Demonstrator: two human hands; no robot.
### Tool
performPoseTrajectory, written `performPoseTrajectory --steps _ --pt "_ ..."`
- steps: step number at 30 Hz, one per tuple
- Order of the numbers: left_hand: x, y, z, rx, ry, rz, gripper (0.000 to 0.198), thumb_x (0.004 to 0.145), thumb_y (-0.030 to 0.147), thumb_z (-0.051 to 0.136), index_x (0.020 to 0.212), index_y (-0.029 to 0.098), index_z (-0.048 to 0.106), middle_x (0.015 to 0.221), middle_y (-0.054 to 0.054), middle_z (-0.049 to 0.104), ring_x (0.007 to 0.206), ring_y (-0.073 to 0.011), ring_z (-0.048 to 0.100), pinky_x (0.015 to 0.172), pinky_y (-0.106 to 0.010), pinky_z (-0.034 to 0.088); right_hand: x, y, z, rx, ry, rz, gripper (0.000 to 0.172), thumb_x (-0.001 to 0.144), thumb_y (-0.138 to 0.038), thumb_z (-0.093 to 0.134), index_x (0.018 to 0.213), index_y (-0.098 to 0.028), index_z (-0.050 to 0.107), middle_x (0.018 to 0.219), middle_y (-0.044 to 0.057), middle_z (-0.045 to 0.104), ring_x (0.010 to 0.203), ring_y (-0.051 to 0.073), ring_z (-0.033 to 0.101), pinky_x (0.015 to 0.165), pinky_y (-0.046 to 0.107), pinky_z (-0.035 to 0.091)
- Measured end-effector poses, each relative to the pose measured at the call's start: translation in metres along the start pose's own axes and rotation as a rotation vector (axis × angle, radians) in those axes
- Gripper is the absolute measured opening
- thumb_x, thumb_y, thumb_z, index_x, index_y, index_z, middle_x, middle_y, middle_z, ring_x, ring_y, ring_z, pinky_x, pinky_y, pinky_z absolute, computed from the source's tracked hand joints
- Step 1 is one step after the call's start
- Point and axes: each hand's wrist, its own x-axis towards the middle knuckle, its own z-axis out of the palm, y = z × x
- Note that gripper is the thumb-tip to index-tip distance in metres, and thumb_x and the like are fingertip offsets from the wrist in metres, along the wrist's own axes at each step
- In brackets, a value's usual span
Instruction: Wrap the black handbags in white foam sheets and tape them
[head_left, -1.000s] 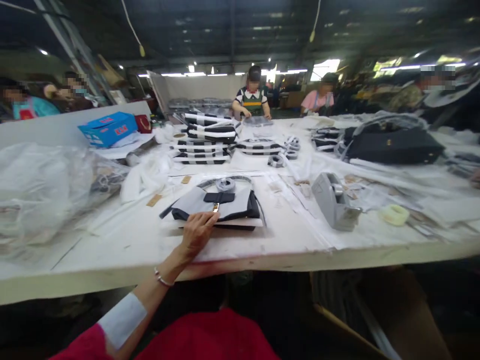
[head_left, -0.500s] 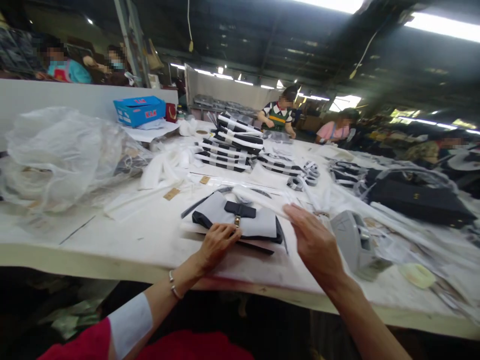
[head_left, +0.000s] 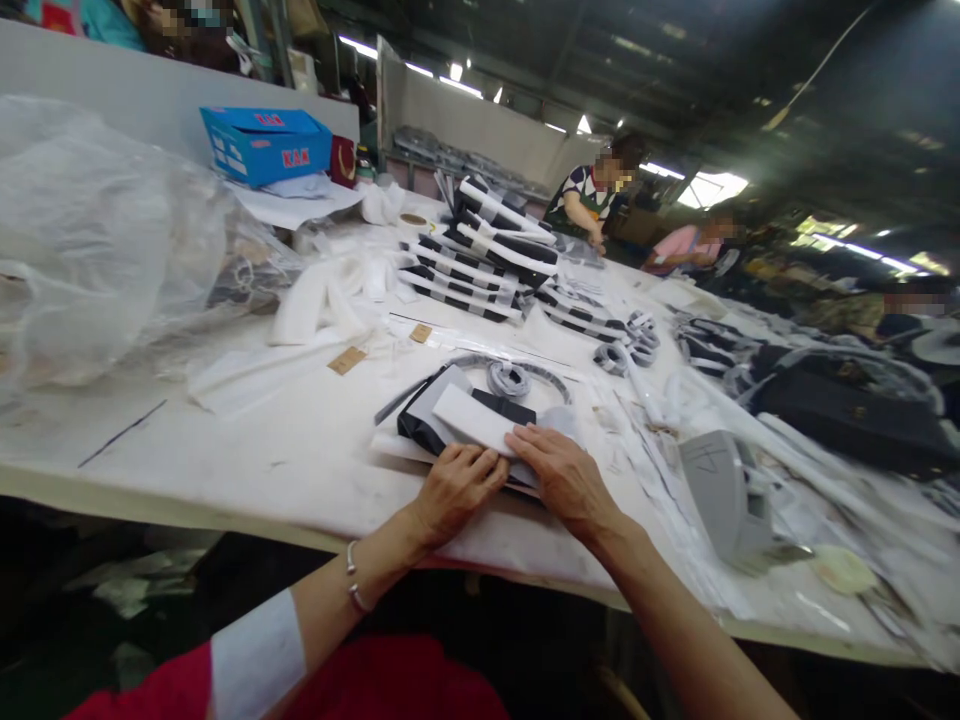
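A small black handbag [head_left: 420, 428] with a pale grey sheet over its flap lies on the table in front of me. Across its front slants a white foam strip [head_left: 466, 415], covering the metal clasp. My right hand [head_left: 564, 478] has its fingers on the lower right end of this strip and presses it to the bag. Curled at the bag's front edge is my left hand [head_left: 459, 492], its fingertips close to the strip's lower end; what they pinch is partly hidden. Behind the bag lies a wrapped coiled strap [head_left: 508, 379].
A grey tape dispenser [head_left: 716, 490] stands to the right, near a large black bag [head_left: 855, 400]. Striped wrapped bundles [head_left: 480, 270] are stacked at the back. Clear plastic [head_left: 97, 250] and a blue box [head_left: 266, 145] are on the left. A co-worker [head_left: 589, 200] stands across the table.
My right hand has moved left onto the bag, bringing the white foam strip over the clasp. The left hand stays at the front edge. The view has tilted and shifted.
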Motion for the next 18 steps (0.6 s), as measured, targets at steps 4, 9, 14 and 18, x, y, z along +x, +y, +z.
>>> performPoseTrajectory --steps 4,9,14,18 --pt "0.001 0.0 -0.003 -0.004 -0.019 0.01 0.022 0.1 0.019 0.045 0.119 0.018 0.056 0.108 -0.006 0.065 0.09 -0.0173 0.058 0.079 -0.035 0.042 -0.002 0.003 0.002 0.065 0.011 -0.031 0.058 0.079 0.004 0.047 0.129 -0.021 0.061 0.133 0.007 0.064 0.125 0.022 0.058 0.107 0.042 0.047" --pt "0.003 0.001 -0.005 -0.01 0.016 -0.001 0.022 0.099 0.017 0.044 0.119 0.017 0.054 0.106 -0.005 0.065 0.087 -0.0172 0.057 0.077 -0.035 0.039 -0.009 0.002 0.004 0.09 0.125 -0.059 0.057 0.082 0.005 0.04 0.128 -0.02 0.061 0.131 0.006 0.066 0.124 0.02 0.059 0.108 0.041 0.045" --pt "0.002 0.002 -0.005 0.004 0.054 -0.003 0.013 0.098 0.014 0.044 0.104 0.018 0.056 0.099 -0.003 0.065 0.082 -0.0167 0.056 0.078 -0.035 0.039 -0.01 -0.004 0.0 0.062 0.133 -0.052 0.051 0.084 0.002 0.044 0.126 -0.021 0.062 0.13 0.007 0.066 0.124 0.021 0.059 0.108 0.04 0.045" --pt "-0.001 0.003 -0.003 0.009 0.039 0.016 0.013 0.097 0.013 0.046 0.104 0.019 0.056 0.102 -0.004 0.064 0.091 -0.0176 0.057 0.088 -0.037 0.04 -0.006 -0.009 -0.005 0.104 0.077 -0.017 0.047 0.082 0.002 0.049 0.12 -0.022 0.065 0.124 0.006 0.07 0.118 0.021 0.063 0.103 0.038 0.048"
